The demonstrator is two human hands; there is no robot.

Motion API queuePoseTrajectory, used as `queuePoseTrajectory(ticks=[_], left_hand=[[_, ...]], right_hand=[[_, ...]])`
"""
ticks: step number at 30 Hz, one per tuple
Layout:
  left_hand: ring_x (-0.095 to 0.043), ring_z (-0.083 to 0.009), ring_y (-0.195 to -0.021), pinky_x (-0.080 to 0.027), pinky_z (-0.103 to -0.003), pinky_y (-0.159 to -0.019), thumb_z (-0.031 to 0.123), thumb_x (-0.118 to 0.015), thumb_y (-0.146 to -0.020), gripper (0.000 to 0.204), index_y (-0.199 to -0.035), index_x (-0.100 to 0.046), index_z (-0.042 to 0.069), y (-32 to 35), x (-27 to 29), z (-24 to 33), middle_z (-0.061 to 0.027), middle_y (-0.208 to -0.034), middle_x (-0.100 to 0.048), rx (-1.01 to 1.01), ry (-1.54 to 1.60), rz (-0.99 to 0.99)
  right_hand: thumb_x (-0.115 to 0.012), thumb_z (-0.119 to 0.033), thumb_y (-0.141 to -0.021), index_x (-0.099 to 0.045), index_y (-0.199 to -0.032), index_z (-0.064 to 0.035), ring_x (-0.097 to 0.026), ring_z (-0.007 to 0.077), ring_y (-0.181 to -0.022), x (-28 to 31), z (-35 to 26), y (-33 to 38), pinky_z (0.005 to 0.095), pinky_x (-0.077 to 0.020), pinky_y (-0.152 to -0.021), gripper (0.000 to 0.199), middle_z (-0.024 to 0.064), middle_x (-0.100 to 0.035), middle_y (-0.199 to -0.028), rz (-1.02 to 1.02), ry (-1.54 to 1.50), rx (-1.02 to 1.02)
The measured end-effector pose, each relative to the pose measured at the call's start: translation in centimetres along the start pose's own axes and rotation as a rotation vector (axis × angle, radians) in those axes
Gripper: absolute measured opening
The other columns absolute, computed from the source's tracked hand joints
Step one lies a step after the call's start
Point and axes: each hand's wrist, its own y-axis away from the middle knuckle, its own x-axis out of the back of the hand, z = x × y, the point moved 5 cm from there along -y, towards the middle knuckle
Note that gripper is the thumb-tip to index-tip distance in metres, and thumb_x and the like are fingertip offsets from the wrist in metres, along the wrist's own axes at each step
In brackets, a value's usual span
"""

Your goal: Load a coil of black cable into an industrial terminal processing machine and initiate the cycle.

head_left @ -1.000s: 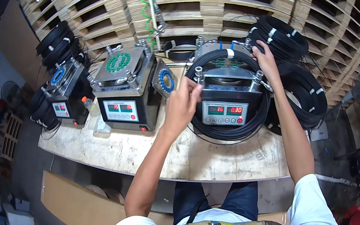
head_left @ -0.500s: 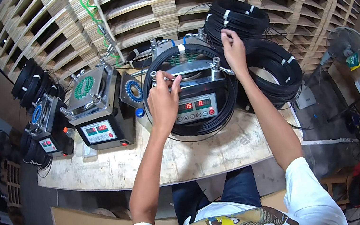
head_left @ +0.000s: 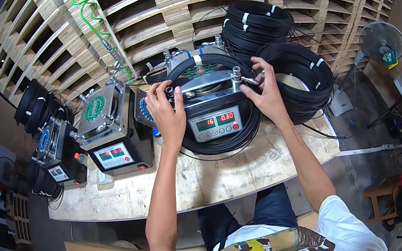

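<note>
In front of me stands a black and steel benchtop machine [head_left: 192, 106] with a lit panel of red digits [head_left: 215, 124]. A big coil of black cable [head_left: 223, 145] rings it, bound at the top with white tape. My left hand [head_left: 166, 112] curls round the front left corner clamp, its thumb and fingers on either side of the metal post [head_left: 170, 92]. At the front right corner my right hand [head_left: 266, 90] has thumb and fingers about a silver clamp lever [head_left: 248, 80], beside a knobbed post [head_left: 236, 77]. The hands hide parts of the coil's sides.
Two similar machines [head_left: 112, 154] [head_left: 61, 171] stand to the left on the wooden table [head_left: 180, 188]. More black cable coils [head_left: 258, 21] [head_left: 305, 75] lie at the back right. Wooden pallets [head_left: 147, 6] form the wall behind. A fan [head_left: 380, 43] stands far right.
My right hand has come down from the coil's upper right to the right clamp. My left hand has shifted outward round the left corner. The panel's digits differ, and the view has shifted slightly.
</note>
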Motion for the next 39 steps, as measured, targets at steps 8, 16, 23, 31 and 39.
queuePoseTrajectory(ticks=[8,16,23,31,39], left_hand=[[-0.051,-0.0389,-0.121,-0.04,-0.045,-0.103,0.024,-0.065,-0.095,0.035,-0.122,-0.057,0.002,0.2,-0.4,-0.3,-0.0202,-0.131,-0.055,0.061,0.154,-0.048],[-0.053,-0.0401,-0.119,-0.042,-0.046,-0.101,0.022,-0.069,-0.091,0.04,-0.123,-0.055,0.001,0.1,-0.7,0.3,-0.0203,-0.13,-0.054,0.003,0.112,-0.037],[-0.054,-0.0398,-0.119,-0.043,-0.046,-0.1,0.022,-0.069,-0.092,0.041,-0.124,-0.055,0.002,0.4,-0.2,-0.5,-0.0204,-0.131,-0.054,0.034,0.093,-0.046],[-0.055,-0.0394,-0.117,-0.044,-0.046,-0.099,0.022,-0.068,-0.092,0.04,-0.125,-0.055,0.002,0.3,-0.9,-0.3,-0.0204,-0.131,-0.055,0.032,0.1,-0.063],[-0.055,-0.039,-0.117,-0.044,-0.046,-0.099,0.022,-0.068,-0.093,0.039,-0.124,-0.055,0.002,0.2,0.0,-0.7,-0.021,-0.131,-0.055,0.05,0.108,-0.065]], right_hand=[[-0.075,-0.005,-0.085,-0.065,-0.099,0.0001,-0.048,0.0049,-0.06,0.5,1.4,0.7,0.0221,-0.0383,-0.053,0.017,0.0007,-0.058,-0.07,-0.003,-0.03,-0.11],[-0.073,-0.002,-0.086,-0.064,-0.103,0.0028,-0.061,0.0145,-0.063,-4.8,-2.1,1.1,0.0281,-0.0489,-0.061,0.02,0.0102,-0.067,-0.076,-0.065,0.039,0.093],[-0.067,-0.012,-0.089,-0.067,-0.101,-0.0051,-0.069,0.0387,-0.074,-6.4,-5.2,-5.3,0.0464,-0.0536,-0.068,0.014,0.0193,-0.069,-0.075,-0.455,0.238,0.052],[-0.074,-0.009,-0.08,-0.068,-0.097,-0.002,-0.067,0.0293,-0.072,-12.8,0.9,-19.9,0.0402,-0.0532,-0.067,0.019,0.0145,-0.07,-0.079,-0.799,0.575,0.412],[-0.079,-0.011,-0.076,-0.072,-0.091,0.0002,-0.072,0.0283,-0.086,-18.0,0.6,-19.0,0.0408,-0.0582,-0.07,0.02,0.0173,-0.073,-0.093,-1.348,1.088,0.329]])
